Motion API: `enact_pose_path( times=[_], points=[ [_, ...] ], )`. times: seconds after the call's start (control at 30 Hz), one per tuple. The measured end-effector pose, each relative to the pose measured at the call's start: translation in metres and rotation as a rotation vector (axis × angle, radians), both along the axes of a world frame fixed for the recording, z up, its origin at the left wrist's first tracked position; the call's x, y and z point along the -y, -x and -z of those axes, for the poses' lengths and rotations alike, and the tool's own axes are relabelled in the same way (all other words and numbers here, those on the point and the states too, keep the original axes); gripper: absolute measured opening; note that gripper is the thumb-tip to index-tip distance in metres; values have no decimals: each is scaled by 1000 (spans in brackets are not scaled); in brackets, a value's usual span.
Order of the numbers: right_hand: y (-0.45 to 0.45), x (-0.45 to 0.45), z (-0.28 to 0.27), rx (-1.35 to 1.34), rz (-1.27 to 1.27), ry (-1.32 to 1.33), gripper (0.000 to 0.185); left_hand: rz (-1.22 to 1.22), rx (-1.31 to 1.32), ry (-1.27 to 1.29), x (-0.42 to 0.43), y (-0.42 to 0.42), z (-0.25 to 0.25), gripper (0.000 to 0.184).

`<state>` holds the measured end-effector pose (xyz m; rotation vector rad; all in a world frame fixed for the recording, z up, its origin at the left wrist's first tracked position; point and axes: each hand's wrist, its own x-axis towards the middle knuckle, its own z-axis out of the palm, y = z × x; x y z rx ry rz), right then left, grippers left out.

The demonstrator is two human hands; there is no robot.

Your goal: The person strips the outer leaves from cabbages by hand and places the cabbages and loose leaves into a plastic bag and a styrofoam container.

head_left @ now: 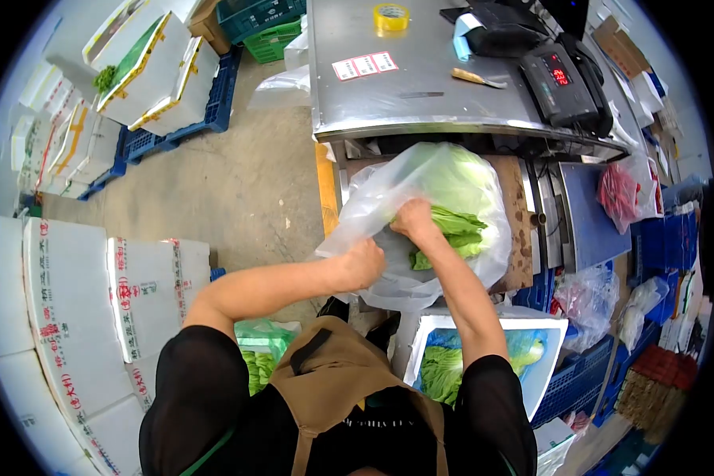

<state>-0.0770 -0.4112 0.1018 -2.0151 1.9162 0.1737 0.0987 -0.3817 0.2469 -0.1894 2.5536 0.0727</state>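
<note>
A large clear plastic bag (389, 186) lies with its mouth toward me, holding pale green leafy vegetables (462, 170). My left hand (363, 263) is closed in a fist on the near left edge of the bag. Inside the mouth, my right hand (414, 219) is closed at the end of some brighter green leaves (456, 226); its fingertips are hidden. Below my right forearm stands a white foam box (554, 349) lined with blue plastic, with leafy greens (442, 373) in it.
Ahead is a steel table (420, 103) with a tape roll (390, 17), a label sheet (365, 66), a wooden-handled tool (477, 78) and a lit scale display (559, 75). Foam boxes (71, 301) are stacked at left. More greens (258, 369) lie near my left elbow.
</note>
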Motion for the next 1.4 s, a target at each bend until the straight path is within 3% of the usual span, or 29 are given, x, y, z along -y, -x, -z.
enact_pose_path(
  times=[0.03, 0.13, 0.23, 0.33, 0.4, 0.47, 0.5, 0.57, 0.67, 0.7, 0.77, 0.8, 0.83, 0.9, 0.93, 1.0, 1.1, 1.2, 1.23, 1.33, 1.4],
  points=[
    [-12, 1, -1, 92, 64, 309, 55, -4, -22, -19, 4, -1, -6, 12],
    [-17, 16, 61, 153, -37, 271, 42, -196, -65, -216, 23, -11, -22, 16],
    [-29, 24, 98, -13, -153, 75, 43, -348, -31, -328, 44, -19, -22, 25],
    [-29, 22, 43, 272, -37, -219, 44, -496, 9, -386, 53, -28, -8, 32],
    [-30, 17, 63, 224, -44, -141, 49, -435, -37, -419, 53, -28, -15, 33],
    [-28, 3, 79, 288, -76, 224, 45, -379, -67, -400, 51, -23, -26, 36],
    [-24, -2, 45, 294, -38, 52, 64, -344, -73, -365, 48, -19, -30, 39],
    [-10, -33, -7, 319, 15, 333, 65, -353, -91, -403, 40, -11, -32, 42],
    [11, -118, -59, 487, 252, 430, 61, -228, -245, -420, -2, 12, -58, 38],
    [23, -158, -81, 606, 326, 689, 48, -198, -337, -448, -17, 18, -58, 37],
    [39, -246, -83, 477, 642, 1043, 34, -121, -360, -565, -51, 36, -54, 38],
    [40, -292, -86, 719, 1081, 963, 22, -104, -370, -611, -69, 44, -52, 38],
    [51, -329, -79, 637, 1243, 1084, 21, -23, -392, -693, -82, 59, -55, 35],
    [73, -424, -25, 433, 1690, 1003, 24, 73, -260, -798, -124, 92, -43, 34],
    [82, -468, 2, 298, 1852, 828, 30, 118, -200, -847, -143, 102, -34, 34],
    [106, -525, 36, 213, 2042, 754, 43, 302, -210, -823, -182, 118, -17, 32],
    [169, -563, 67, 117, 2202, 782, 61, 452, -37, -855, -235, 143, 5, 36],
    [240, -572, 92, 167, 2143, 761, 75, 493, 61, -802, -276, 156, 22, 36],
    [265, -571, 110, 268, 2326, 640, 85, 510, 76, -777, -285, 159, 26, 37],
    [299, -549, 96, 123, 2519, 338, 88, 468, 145, -749, -296, 168, 33, 36],
    [310, -545, 91, 187, 2576, 272, 92, 421, 125, -747, -290, 174, 37, 36]
  ],
)
